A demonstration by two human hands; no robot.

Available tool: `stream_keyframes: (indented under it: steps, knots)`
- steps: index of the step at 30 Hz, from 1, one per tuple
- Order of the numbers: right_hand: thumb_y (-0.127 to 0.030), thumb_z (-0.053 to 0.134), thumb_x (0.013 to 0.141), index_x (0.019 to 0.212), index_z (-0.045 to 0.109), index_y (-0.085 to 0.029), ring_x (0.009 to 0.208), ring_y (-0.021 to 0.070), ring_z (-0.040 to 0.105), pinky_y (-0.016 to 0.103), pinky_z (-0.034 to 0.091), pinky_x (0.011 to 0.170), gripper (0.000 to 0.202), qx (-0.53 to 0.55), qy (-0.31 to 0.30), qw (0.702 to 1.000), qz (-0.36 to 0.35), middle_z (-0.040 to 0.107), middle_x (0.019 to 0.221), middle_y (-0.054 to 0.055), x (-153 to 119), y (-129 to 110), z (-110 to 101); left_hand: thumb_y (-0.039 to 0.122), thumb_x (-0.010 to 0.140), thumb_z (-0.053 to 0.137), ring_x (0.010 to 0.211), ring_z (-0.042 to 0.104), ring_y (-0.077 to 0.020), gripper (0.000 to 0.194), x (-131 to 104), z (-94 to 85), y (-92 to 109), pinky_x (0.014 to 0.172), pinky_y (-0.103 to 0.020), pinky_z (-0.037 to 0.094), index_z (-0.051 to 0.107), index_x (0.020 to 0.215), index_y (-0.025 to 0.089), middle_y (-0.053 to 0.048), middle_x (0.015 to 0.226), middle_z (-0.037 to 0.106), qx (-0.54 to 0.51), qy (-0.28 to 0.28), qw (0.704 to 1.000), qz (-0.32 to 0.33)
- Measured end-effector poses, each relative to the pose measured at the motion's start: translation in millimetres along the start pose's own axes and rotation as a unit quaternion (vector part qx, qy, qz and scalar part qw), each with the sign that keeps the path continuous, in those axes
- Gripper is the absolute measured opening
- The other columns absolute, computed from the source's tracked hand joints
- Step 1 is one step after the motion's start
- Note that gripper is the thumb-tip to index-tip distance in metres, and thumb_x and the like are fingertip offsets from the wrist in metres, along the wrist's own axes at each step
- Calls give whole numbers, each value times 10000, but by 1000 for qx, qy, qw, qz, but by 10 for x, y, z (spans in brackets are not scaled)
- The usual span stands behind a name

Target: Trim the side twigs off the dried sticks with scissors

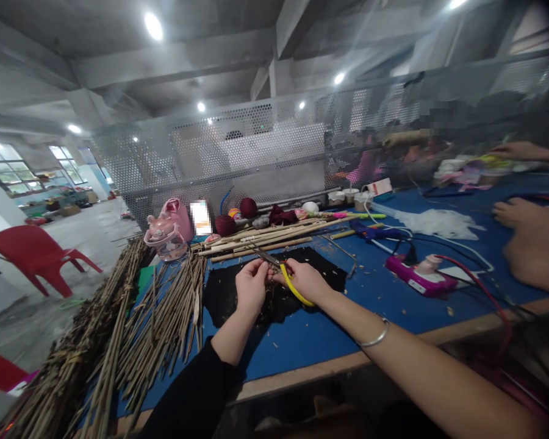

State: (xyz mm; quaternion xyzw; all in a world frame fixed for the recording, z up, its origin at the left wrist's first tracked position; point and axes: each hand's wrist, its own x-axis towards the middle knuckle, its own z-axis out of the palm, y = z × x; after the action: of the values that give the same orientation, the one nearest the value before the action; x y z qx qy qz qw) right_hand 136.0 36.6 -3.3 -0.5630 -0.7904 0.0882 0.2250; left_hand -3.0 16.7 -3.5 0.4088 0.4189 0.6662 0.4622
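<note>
My right hand [304,280] is closed around a pair of scissors [295,290] with yellow handles, whose dark blades point up and to the left. Close beside it, the fingers of my left hand [251,279] are pinched together; what sits in them is too small to make out. Both hands are over a black cloth [324,261] spread on the blue tabletop [297,347]. Small light scraps lie on the cloth and around it. A silver bangle [379,334] circles my right forearm.
Bundles of thin dry sticks [165,329] lie at the left. Behind the cloth are longer sticks [265,241] and dark red yarn balls [226,225]. A purple power strip [418,277] and a blue glue gun [377,231] lie right. Another person's hands [531,235] rest at far right.
</note>
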Motion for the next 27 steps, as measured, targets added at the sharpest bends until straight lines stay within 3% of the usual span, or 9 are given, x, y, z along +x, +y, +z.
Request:
stream_keyframes:
  steps: [5, 11, 18, 27]
  knots:
    - [-587, 505, 696, 903, 457, -203, 713, 193, 587, 234, 301, 545, 439, -26, 16, 999, -33, 610, 768, 36, -15, -16, -10, 246, 652, 619, 543, 551, -81, 197, 7, 10, 0, 578, -210, 464, 641, 789, 106, -24, 642, 624, 2, -9, 1000, -6]
    - [-560, 527, 682, 864, 435, -184, 785, 194, 550, 251, 342, 626, 428, -17, 48, 996, -73, 573, 850, 60, -9, -5, -2, 257, 653, 618, 552, 559, -95, 190, -19, 38, -11, 563, -213, 460, 648, 778, 117, -23, 637, 630, 16, -30, 999, 3]
    - [-541, 552, 680, 871, 440, -205, 674, 179, 573, 228, 283, 525, 403, 2, -1, 1000, -25, 591, 731, 19, -22, -20, -25, 264, 658, 617, 551, 555, -94, 203, -32, 41, 23, 564, -212, 468, 638, 780, 102, -33, 643, 626, 19, -19, 1000, 1]
    - [-602, 510, 681, 785, 453, -216, 614, 163, 565, 214, 251, 482, 403, 13, -4, 1000, -21, 608, 716, 27, -7, 23, 5, 260, 653, 627, 545, 555, -83, 188, -24, 23, 26, 568, -206, 469, 621, 743, 96, -19, 620, 613, 18, -12, 1000, -2]
